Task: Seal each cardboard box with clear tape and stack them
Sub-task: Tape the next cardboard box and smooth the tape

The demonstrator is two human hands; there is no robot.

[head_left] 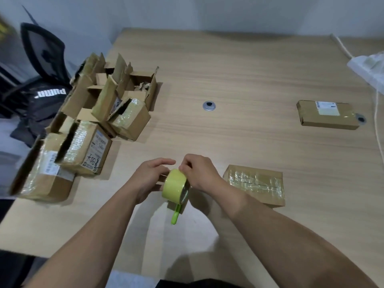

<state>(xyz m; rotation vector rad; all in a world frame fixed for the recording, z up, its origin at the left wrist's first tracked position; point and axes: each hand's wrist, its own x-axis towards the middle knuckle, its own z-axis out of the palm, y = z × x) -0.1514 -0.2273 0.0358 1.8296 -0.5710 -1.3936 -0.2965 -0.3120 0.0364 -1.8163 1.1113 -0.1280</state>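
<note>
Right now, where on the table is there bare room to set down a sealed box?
The table is bare in the middle around the grommet, between the pile of open boxes and the labelled box. Right of the taped box is free too. Crowded: the left side, and near the tape roll the right hand holds.

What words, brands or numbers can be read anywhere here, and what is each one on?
"puma": white letters, seen upside down, on the black garment over the chair.
"大80", roughly, and uncertain: sideways handwriting on the white label of the taped box at left.
Printed shipping labels on the other boxes at left and the flat box at far right: too small to read.
No text shows on the tape roll.
</note>
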